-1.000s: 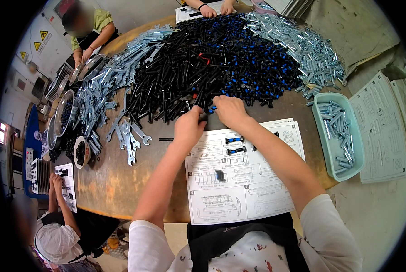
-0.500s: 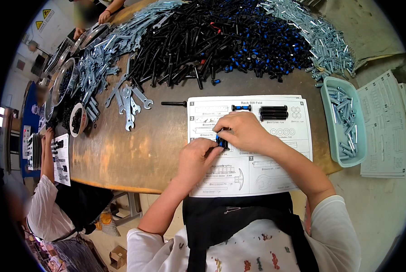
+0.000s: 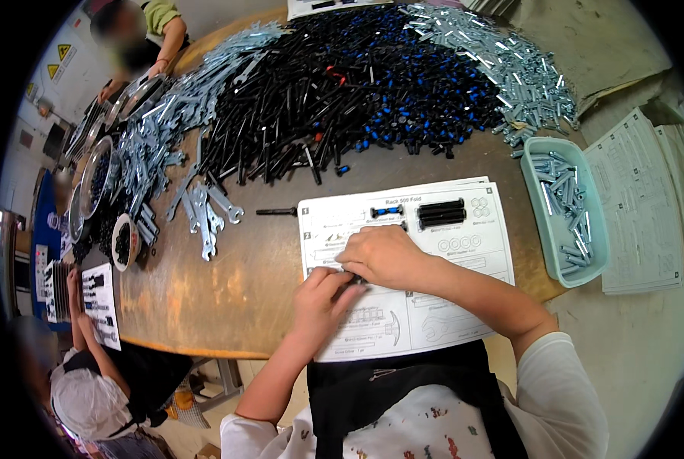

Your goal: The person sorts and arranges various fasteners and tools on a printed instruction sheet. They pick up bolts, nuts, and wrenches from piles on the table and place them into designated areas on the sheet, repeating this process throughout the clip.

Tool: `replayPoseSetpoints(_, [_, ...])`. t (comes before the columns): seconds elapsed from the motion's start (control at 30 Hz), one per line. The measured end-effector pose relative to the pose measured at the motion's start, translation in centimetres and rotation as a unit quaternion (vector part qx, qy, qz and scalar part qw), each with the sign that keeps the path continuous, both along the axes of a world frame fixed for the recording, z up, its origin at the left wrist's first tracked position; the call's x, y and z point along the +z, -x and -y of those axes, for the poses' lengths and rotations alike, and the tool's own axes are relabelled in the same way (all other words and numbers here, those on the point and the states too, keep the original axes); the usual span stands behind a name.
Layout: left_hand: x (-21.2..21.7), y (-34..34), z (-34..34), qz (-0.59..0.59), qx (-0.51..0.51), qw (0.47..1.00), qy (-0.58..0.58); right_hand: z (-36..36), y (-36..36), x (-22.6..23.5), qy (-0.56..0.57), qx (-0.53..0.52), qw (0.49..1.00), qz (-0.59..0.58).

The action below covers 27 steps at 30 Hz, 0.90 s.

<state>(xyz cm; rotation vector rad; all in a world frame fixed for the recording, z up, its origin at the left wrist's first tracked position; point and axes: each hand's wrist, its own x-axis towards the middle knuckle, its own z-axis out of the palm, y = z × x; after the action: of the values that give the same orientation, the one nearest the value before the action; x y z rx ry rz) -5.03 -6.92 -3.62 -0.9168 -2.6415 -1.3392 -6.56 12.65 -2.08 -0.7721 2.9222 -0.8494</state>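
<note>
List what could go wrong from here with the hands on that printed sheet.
Both hands, left hand and right hand, crowd one spot on the printed sheet, so a small black part between them could slip unseen. The sheet's near edge overhangs the table; a nudge may slide it, spilling the black bolts laid on it.

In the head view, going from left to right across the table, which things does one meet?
Small round bowl of dark parts → loose silver wrenches → left hand → right hand on the printed sheet → pale green tray of silver bolts → stack of printed sheets.
</note>
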Motion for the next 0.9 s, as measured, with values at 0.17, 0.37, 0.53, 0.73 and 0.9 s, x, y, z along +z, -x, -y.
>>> replayPoseSetpoints(0.17, [1.0, 5.6, -1.2, -0.031, -0.006, 0.999, 0.009, -9.0, 5.8, -1.4, 0.013, -0.308, 0.936, -0.169])
replayPoseSetpoints(0.37, [-0.5, 15.9, -7.5, -0.118, 0.057, 0.982, 0.133, -12.9, 10.3, -2.7, -0.095, -0.41, 0.904, -0.075])
replayPoseSetpoints(0.53, [-1.2, 17.2, -7.8, -0.114, 0.053, 0.97, 0.207, -12.6, 10.9, -3.2, -0.045, -0.444, 0.894, -0.047])
replayPoseSetpoints(0.73, [2.1, 9.8, 0.0, 0.137, 0.057, 0.986, 0.072, -11.7, 7.3, -1.0, 0.112, -0.386, 0.915, 0.042])
replayPoseSetpoints(0.9, [-0.1, 1.3, 3.3, 0.263, 0.045, 0.963, -0.04, -4.0, 2.6, 1.5, 0.32, -0.214, 0.904, 0.187])
